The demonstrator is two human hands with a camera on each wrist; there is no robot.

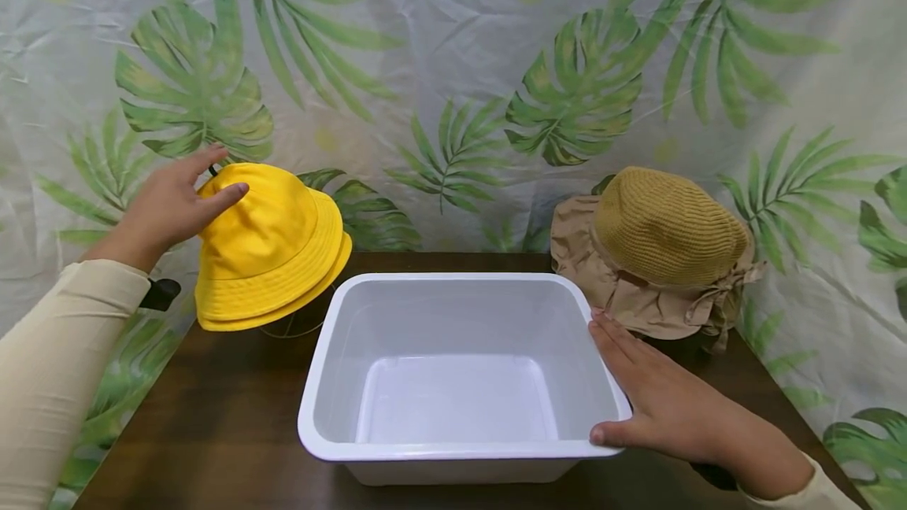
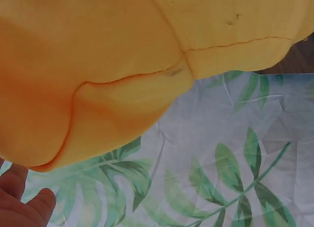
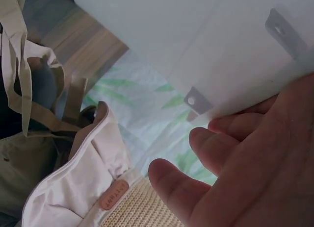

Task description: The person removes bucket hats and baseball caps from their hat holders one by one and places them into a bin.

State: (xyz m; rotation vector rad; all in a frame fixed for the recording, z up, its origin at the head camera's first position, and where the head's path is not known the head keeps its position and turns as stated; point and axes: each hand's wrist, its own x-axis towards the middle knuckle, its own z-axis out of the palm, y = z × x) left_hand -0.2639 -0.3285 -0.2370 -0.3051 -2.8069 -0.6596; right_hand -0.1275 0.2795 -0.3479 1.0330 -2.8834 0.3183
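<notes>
A yellow bucket hat (image 1: 262,215) with a double-layered brim stands at the left on a thin wire stand (image 1: 298,325). My left hand (image 1: 173,199) is at its crown, index finger and thumb extended and spread; the left wrist view shows fingertips (image 2: 43,200) close by the yellow cloth. In front of me a white plastic tub (image 1: 453,451) stands on the table, its inside bare. My right hand (image 1: 659,396) rests on the tub's right rim, fingers straight along it and thumb at the front corner. Its fingers lie against the outer wall in the right wrist view.
Behind my right hand sits a hat (image 1: 669,227) with a tan knitted crown, beige cloth brim and tied ribbon; its brown label (image 3: 114,194) shows in the right wrist view. A leaf-print cloth (image 1: 453,46) hangs behind the dark wooden table (image 1: 212,415).
</notes>
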